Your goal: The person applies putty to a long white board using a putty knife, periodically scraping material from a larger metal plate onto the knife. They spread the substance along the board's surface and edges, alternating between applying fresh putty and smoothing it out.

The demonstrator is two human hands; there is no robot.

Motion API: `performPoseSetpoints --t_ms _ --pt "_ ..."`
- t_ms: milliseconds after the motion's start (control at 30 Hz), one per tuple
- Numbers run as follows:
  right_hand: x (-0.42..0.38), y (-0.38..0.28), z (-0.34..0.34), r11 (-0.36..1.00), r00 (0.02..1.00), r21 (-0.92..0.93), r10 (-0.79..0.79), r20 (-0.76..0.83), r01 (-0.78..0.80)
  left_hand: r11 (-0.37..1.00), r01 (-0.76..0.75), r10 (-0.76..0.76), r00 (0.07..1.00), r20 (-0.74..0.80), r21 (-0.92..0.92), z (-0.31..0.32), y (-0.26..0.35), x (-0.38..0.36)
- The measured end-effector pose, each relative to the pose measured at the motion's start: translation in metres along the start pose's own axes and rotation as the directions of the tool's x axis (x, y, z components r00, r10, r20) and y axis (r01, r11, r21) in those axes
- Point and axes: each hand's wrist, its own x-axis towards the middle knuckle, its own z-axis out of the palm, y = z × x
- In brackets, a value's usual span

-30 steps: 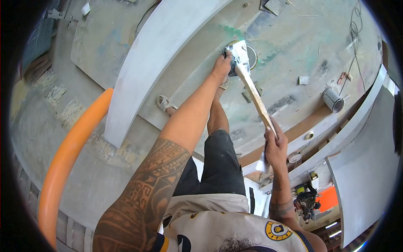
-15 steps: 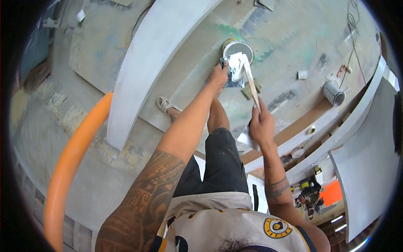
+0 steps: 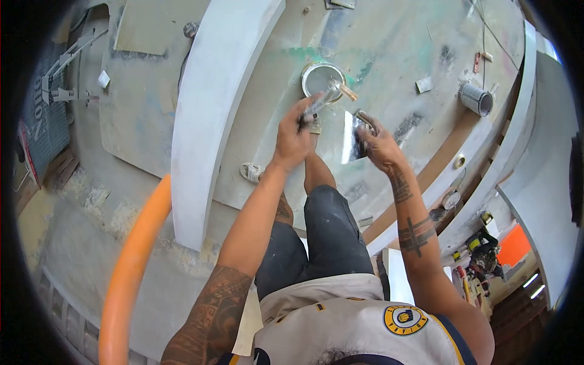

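Left hand (image 3: 292, 137) grips stick (image 3: 331, 91) over can (image 3: 321, 78); right hand (image 3: 376, 143) grasps scraper (image 3: 351, 137). Step: loading filler. Next needs a steady transfer.

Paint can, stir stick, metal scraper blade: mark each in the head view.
paint can (image 3: 317, 72), head view, on its rim.
stir stick (image 3: 331, 91), head view, on its coated end.
metal scraper blade (image 3: 349, 145), head view, on its flat face.

Left hand (image 3: 291, 140) clenched in a grip, right hand (image 3: 378, 145) likewise, both arms outstretched

I note a putty-smeared wooden stick (image 3: 325, 97) tilted above the open paint can (image 3: 322, 78), and a metal scraper blade (image 3: 351, 137) held upright beside it.
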Motion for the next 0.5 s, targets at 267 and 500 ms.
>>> performPoseSetpoints --t_ms 267,500 --pt "-0.043 -0.021 0.035 0.616 0.981 0.769 0.03 0.194 -0.171 0.756 -0.612 0.576 0.79 0.208 0.231 -0.007 0.073 -0.035" --pt "-0.118 -0.055 0.069 0.64 0.984 0.768 -0.106 0.141 -0.042 0.682 -0.67 0.619 0.742 0.257 0.293 -0.036 0.099 -0.069"
